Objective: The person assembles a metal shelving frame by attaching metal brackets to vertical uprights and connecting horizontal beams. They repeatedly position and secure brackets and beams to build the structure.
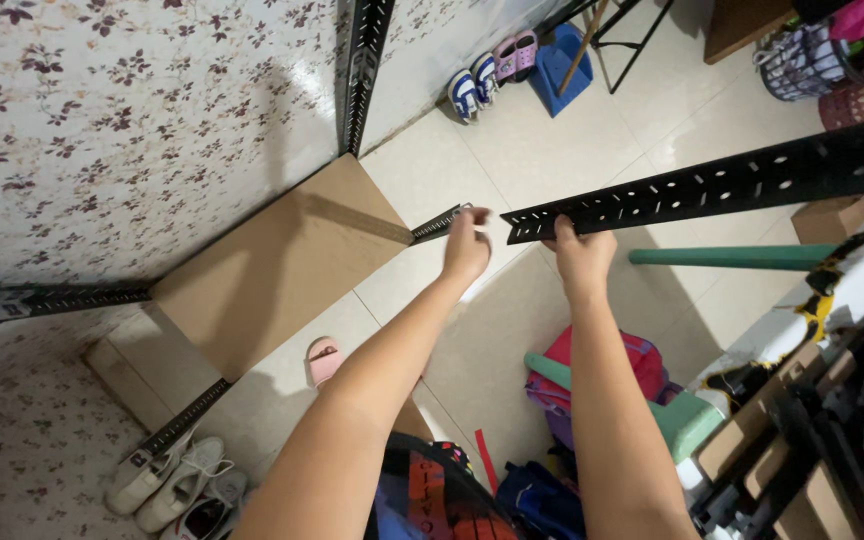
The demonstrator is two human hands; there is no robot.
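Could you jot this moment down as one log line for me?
left hand: grips end of short slotted rail | right hand: grips end of long black slotted rail | rail ends: apart

Pale tiled floor (712, 110); brown board (282, 265) beside the wall, pink slipper (324, 358) near it, white sneakers (177, 480) at the wall's foot, small shoes (492, 70) farther off.

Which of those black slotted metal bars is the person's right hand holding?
The long bar running off to the right; the right hand grips its near end. The others stand by the wall, untouched.
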